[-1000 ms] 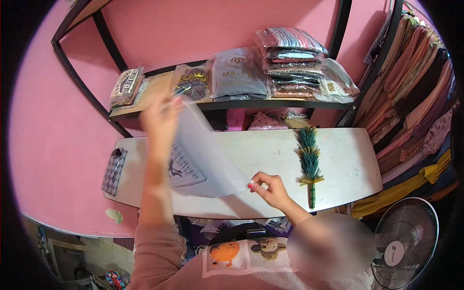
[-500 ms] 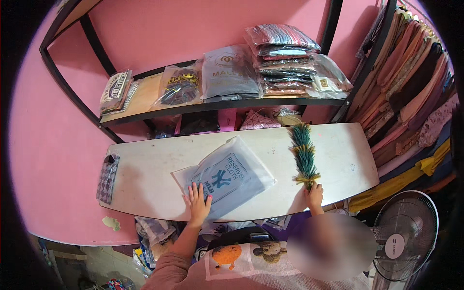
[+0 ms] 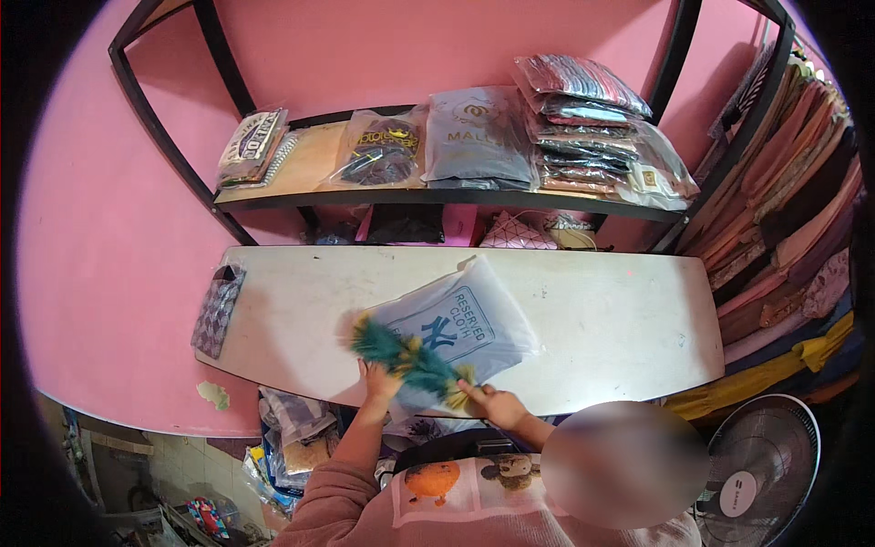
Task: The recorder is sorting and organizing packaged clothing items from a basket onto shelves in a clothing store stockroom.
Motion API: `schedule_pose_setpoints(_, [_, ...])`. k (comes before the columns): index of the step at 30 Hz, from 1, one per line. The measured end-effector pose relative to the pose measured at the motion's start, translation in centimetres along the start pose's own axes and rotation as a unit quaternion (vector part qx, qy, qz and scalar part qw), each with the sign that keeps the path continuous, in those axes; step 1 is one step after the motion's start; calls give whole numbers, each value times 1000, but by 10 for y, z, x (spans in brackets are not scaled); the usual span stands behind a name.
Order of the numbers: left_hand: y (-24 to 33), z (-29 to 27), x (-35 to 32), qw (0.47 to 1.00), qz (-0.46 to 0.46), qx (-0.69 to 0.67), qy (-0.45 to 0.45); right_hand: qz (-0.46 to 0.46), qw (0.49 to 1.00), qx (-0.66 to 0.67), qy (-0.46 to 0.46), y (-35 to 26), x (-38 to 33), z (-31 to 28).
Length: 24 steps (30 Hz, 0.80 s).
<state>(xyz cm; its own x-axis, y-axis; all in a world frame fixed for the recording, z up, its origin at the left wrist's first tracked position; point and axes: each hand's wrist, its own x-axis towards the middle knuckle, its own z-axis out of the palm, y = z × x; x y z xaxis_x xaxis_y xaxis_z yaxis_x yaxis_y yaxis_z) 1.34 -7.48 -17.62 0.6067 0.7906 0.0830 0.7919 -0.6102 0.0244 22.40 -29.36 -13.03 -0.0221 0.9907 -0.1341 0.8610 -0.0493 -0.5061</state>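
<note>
A duster (image 3: 424, 366) with green and yellow bristly tufts lies slantwise across the lower left of a translucent zip bag (image 3: 497, 330). The bag has dark printing and rests tilted on the white table. My right hand (image 3: 495, 404) is closed around the duster's near end, by the table's front edge. At the bag's lower left corner is my left hand (image 3: 378, 383), its fingers apart and partly covered by the duster. Nothing shows in its grip.
A packed checkered cloth (image 3: 219, 314) lies at the table's (image 3: 611, 337) left end. Behind stands a black-framed shelf (image 3: 437, 198) with bagged clothes and a tall stack of packets (image 3: 588, 128). Hanging garments (image 3: 775, 219) and a fan (image 3: 761, 465) are on the right.
My right hand has swung the duster from the table's right side leftward onto the bag. My left hand stays near the bag's lower left. The view has shifted slightly.
</note>
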Motion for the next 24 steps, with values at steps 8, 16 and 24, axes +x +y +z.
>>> schedule_pose_setpoints(8, [5,-13,-7,969,-112,-211,-71,306,939,-44,147,85,8,-26])
schedule_pose_setpoints(16, [-2,15,-7,985,-63,-140,-83,43,996,39,71,23,-2,-6])
schedule_pose_setpoints(24, [1,6,-9,970,-104,-219,-28,139,987,-63,53,33,5,-7])
